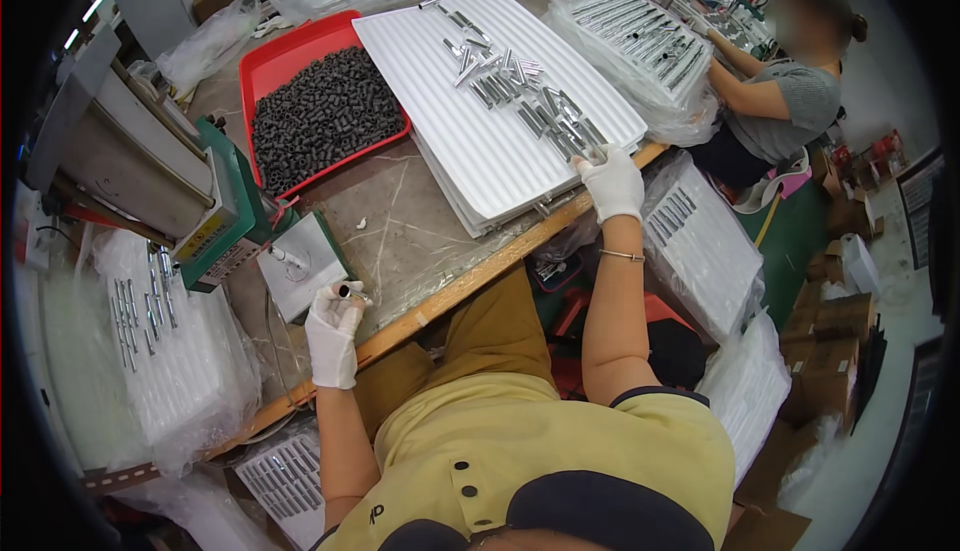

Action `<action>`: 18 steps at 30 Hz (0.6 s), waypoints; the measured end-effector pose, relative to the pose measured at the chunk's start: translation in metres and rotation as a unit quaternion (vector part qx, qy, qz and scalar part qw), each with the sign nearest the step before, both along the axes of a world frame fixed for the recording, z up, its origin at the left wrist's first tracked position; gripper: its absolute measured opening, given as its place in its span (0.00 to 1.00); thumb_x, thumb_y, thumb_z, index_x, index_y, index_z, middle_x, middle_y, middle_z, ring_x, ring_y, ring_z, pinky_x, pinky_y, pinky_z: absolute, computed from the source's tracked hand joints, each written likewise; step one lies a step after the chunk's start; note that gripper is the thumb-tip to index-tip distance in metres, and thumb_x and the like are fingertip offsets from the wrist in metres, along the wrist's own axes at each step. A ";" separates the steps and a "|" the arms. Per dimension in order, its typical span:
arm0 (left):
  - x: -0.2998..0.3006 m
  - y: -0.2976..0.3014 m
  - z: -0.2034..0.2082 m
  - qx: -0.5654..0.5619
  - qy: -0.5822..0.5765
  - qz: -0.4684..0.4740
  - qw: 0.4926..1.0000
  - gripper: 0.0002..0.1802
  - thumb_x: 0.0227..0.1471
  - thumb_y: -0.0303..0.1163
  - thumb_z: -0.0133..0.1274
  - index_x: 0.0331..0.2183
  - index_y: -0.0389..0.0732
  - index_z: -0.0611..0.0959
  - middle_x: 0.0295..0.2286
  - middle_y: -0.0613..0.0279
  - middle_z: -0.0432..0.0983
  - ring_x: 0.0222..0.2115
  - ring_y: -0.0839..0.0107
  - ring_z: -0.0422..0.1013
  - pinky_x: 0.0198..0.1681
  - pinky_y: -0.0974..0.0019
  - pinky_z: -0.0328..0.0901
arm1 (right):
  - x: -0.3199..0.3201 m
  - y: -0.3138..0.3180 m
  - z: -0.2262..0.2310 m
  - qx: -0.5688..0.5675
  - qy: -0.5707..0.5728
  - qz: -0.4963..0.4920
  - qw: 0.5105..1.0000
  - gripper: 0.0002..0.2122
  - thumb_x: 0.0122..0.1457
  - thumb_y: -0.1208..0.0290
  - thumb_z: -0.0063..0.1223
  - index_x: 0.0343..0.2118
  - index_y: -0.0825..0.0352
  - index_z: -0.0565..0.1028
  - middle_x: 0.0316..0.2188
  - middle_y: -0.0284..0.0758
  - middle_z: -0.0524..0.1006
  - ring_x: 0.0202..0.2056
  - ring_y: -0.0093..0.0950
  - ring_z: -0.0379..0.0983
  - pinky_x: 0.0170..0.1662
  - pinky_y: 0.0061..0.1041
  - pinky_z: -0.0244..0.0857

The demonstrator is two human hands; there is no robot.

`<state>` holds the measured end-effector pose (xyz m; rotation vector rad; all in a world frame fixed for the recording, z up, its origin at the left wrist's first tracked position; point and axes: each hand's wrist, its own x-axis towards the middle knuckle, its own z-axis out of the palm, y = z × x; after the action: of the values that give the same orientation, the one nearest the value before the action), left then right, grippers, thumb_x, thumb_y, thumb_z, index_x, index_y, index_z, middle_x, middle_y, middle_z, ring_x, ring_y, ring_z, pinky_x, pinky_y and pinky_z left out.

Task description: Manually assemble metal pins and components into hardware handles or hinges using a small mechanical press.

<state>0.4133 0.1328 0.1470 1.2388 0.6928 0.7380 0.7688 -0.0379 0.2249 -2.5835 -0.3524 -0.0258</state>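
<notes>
My left hand (333, 339), in a white glove, is closed around a small dark-ended tube (343, 292) near the table's front edge. Just beyond it stands a green press (235, 206) with a pale metal base plate (306, 269). My right hand (612, 187), also gloved in white, reaches to the near right corner of a white ribbed foam sheet (440, 101). Its fingers are pinched at the closest of the loose shiny metal tubes (540, 116); the fingers partly hide what they grip. Several more tubes lie scattered across the sheet.
A red tray (262, 61) of small black sleeves (320, 116) sits left of the foam sheet. Plastic-wrapped foam trays of tubes stand at the left (170, 351), at the right (700, 241) and at the back right (640, 41). A co-worker (790, 91) sits at the right.
</notes>
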 end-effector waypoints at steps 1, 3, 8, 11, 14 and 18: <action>0.000 0.002 0.001 -0.001 0.004 0.009 1.000 0.14 0.47 0.15 0.50 0.38 0.38 0.72 0.37 0.60 0.73 0.32 0.77 0.69 0.40 0.74 0.65 | 0.003 -0.001 -0.007 -0.001 0.002 0.003 1.000 0.18 0.48 0.58 0.59 0.39 0.66 0.76 0.35 0.43 0.78 0.38 0.38 0.75 0.42 0.32 0.67; -0.001 0.005 0.005 -0.003 0.010 0.026 1.000 0.14 0.47 0.15 0.50 0.38 0.38 0.72 0.37 0.60 0.73 0.32 0.77 0.69 0.40 0.74 0.64 | 0.004 0.003 -0.017 0.023 -0.020 0.008 1.000 0.18 0.48 0.58 0.59 0.37 0.66 0.76 0.34 0.43 0.78 0.38 0.39 0.75 0.42 0.33 0.66; -0.012 0.005 0.016 0.086 0.087 0.066 0.990 0.12 0.47 0.17 0.53 0.37 0.36 0.75 0.32 0.63 0.73 0.30 0.80 0.69 0.35 0.76 0.64 | -0.029 0.013 -0.009 0.193 -0.093 0.041 0.976 0.12 0.49 0.66 0.60 0.33 0.68 0.75 0.28 0.41 0.78 0.29 0.32 0.77 0.35 0.28 0.69; -0.008 0.011 0.027 0.199 0.134 0.073 0.968 0.12 0.44 0.22 0.58 0.35 0.38 0.78 0.27 0.69 0.73 0.24 0.83 0.66 0.28 0.78 0.61 | -0.088 0.033 0.008 0.343 0.009 0.205 0.917 0.10 0.48 0.78 0.60 0.34 0.71 0.73 0.23 0.33 0.76 0.24 0.16 0.72 0.28 0.16 0.66; -0.009 0.012 0.033 0.235 0.172 0.085 0.953 0.11 0.43 0.24 0.60 0.33 0.42 0.80 0.27 0.69 0.74 0.21 0.82 0.62 0.26 0.78 0.60 | -0.151 0.063 0.017 0.331 0.212 0.378 0.838 0.09 0.47 0.80 0.60 0.32 0.70 0.73 0.24 0.33 0.76 0.24 0.16 0.72 0.29 0.16 0.66; -0.028 0.007 0.043 0.277 0.196 0.120 0.933 0.11 0.40 0.24 0.61 0.31 0.43 0.81 0.27 0.69 0.75 0.21 0.81 0.64 0.25 0.76 0.60 | -0.190 0.097 0.022 0.220 0.148 0.499 0.825 0.10 0.43 0.79 0.61 0.30 0.67 0.74 0.25 0.38 0.76 0.26 0.26 0.75 0.31 0.22 0.69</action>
<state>0.3849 0.1393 0.1896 1.8720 1.0185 0.9369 0.5788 0.0589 0.2471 -1.6471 -1.3429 0.5839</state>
